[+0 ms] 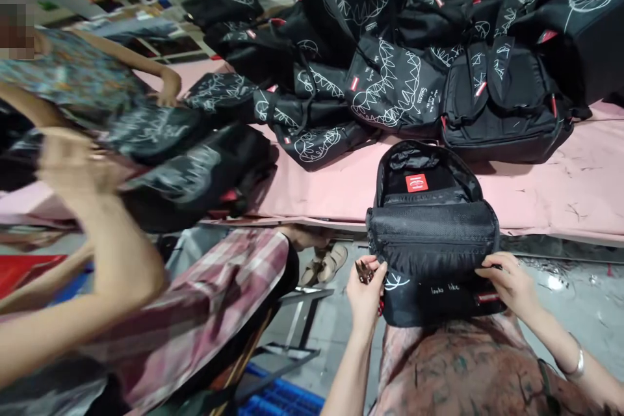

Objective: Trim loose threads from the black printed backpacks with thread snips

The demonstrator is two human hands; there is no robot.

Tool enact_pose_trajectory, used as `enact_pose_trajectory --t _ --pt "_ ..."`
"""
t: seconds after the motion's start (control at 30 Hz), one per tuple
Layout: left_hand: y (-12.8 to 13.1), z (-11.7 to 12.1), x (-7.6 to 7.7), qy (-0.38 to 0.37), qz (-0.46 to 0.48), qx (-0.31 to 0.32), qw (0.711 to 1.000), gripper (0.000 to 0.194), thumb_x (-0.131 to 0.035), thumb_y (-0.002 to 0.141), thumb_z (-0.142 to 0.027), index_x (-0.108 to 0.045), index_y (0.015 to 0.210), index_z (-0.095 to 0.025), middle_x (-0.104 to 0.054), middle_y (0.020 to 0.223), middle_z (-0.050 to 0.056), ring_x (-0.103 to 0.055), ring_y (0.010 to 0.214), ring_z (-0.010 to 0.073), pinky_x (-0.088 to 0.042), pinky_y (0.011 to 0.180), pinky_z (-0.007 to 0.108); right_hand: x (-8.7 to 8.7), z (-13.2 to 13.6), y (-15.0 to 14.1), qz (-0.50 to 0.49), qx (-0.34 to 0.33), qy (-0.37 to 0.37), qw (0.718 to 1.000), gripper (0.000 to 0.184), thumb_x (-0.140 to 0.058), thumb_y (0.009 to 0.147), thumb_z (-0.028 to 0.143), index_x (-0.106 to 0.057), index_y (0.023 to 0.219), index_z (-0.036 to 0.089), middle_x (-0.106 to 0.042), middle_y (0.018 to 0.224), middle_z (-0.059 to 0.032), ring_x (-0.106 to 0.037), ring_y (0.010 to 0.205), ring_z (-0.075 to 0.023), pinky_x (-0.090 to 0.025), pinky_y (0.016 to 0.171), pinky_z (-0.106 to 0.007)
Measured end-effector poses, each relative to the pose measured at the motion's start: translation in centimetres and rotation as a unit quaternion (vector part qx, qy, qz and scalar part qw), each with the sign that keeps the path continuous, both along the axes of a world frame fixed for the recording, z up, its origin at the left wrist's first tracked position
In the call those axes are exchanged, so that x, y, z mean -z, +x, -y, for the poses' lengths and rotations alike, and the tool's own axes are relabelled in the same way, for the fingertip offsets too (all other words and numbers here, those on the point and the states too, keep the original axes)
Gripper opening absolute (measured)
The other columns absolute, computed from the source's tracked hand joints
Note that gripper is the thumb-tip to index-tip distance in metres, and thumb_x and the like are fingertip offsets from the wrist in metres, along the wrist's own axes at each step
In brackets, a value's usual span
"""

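An unzipped black backpack (433, 227) rests across my lap and against the table's front edge. Its main compartment faces up, showing a red label (416, 182) inside and white "looks like" lettering on the lower panel. My left hand (364, 289) is closed at the backpack's left edge. Dark metal points of what look like thread snips (363, 272) stick out between its fingers; the rest of the tool is mostly hidden in the palm. On the opposite side my right hand (509, 281) pinches the backpack's right edge between thumb and fingers.
Black backpacks with white drawings (394, 84) are heaped along the pink-covered table (312, 192). At left, a co-worker's blurred arm (112, 240) is close by, and another person (82, 71) handles bags across the table. A blue plastic crate (277, 393) sits on the floor.
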State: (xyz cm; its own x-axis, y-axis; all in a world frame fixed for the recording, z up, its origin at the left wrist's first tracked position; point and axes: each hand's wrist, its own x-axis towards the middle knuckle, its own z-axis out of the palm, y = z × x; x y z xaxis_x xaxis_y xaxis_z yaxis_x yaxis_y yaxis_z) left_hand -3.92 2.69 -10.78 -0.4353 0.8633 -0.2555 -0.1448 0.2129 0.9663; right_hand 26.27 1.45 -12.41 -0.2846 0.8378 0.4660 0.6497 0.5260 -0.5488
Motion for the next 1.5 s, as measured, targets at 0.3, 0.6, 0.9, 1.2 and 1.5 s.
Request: enact_pose_trajectory --t 0.3,0.6,0.9,1.2,1.5 --pt "0.0 0.0 -0.6 -0.022 0.224 0.071 0.972 0.04 -0.077 0.056 -0.03 -0.055 0.084 -0.012 -0.03 0.052 -0.012 -0.018 0.034 -0.0043 -0.017 0.035 0.012 0.2 0.4 0.3 -0.004 0.012 -0.016 1.0 0.02 -0.046 0.087 0.014 -0.065 0.088 0.022 -0.056 0.092 -0.0066 -0.052 0.09 -0.0197 -0.042 0.076 -0.035" --pt "-1.1 -2.5 -2.4 -0.004 0.106 0.036 0.994 0.034 -0.074 0.06 -0.034 -0.057 0.082 -0.014 -0.036 0.039 -0.012 -0.029 0.03 0.0013 -0.024 0.034 0.014 0.6 0.1 0.6 -0.003 -0.034 -0.053 0.998 0.021 -0.042 0.087 0.014 -0.062 0.086 0.021 -0.057 0.09 -0.0063 -0.051 0.088 -0.0195 -0.043 0.076 -0.035" --pt "-1.9 -7.2 -4.3 0.024 0.104 0.05 0.993 0.026 -0.075 0.055 -0.027 -0.056 0.067 -0.013 -0.037 0.038 -0.011 -0.029 0.032 0.0005 -0.021 0.033 0.013 0.6 0.4 0.3 -0.005 -0.022 -0.053 0.998 0.019 -0.044 0.087 0.016 -0.062 0.085 0.022 -0.057 0.089 -0.0064 -0.052 0.087 -0.0195 -0.044 0.074 -0.034" --pt "-0.7 -6.2 -4.3 0.032 0.23 0.08 0.969 0.031 -0.075 0.058 -0.031 -0.051 0.067 -0.014 -0.024 0.043 -0.012 -0.021 0.034 -0.0009 -0.021 0.034 0.011 0.3 -0.1 0.7 0.01 -0.04 -0.093 0.995 0.019 -0.044 0.088 0.019 -0.062 0.083 0.023 -0.059 0.09 -0.006 -0.054 0.087 -0.0201 -0.046 0.074 -0.034" --pt "2.2 -5.5 -4.6 0.071 0.037 -0.075 0.994 0.034 -0.074 0.061 -0.033 -0.06 0.085 -0.014 -0.06 0.074 0.001 -0.052 0.057 0.0076 -0.041 0.05 0.018 -5.0 -2.4 2.6 0.112 -0.125 -0.151 0.974 0.02 -0.039 0.088 0.019 -0.057 0.092 0.025 -0.06 0.091 -0.0062 -0.058 0.086 -0.0196 -0.049 0.072 -0.033"
